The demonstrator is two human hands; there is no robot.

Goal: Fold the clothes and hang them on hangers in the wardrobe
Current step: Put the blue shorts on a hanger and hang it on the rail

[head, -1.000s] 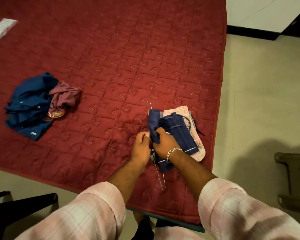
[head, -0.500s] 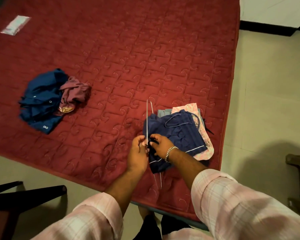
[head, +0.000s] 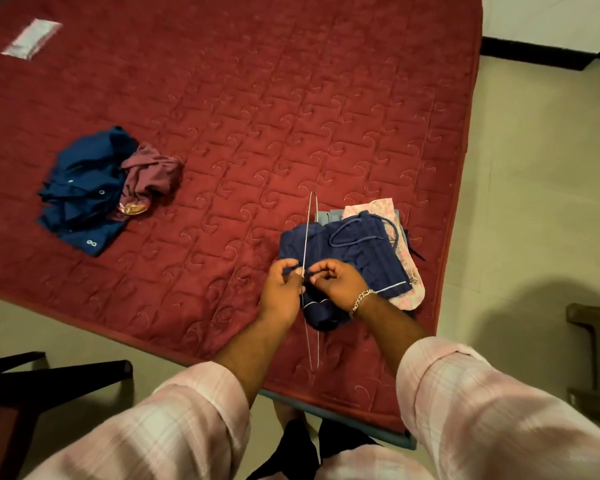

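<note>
Dark red mattress (head: 257,98) quilted in swirls. Navy shorts (head: 361,251) with thin white piping lie over a pink floral cloth (head: 407,292). Left of centre — blue shirt (head: 80,195), maroon garment (head: 153,171). Pale pink checked sleeves (head: 482,410).

Both hands (head: 305,285) meet over the bed (head: 257,98), at a wire hanger (head: 307,244). Folded clothes (head: 368,247) lie just beyond and right of them. A crumpled heap (head: 94,192) lies well left; a packet (head: 32,38) far beyond, left.

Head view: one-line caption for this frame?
Both hands work a wire hanger into navy shorts on a red quilt.
</note>
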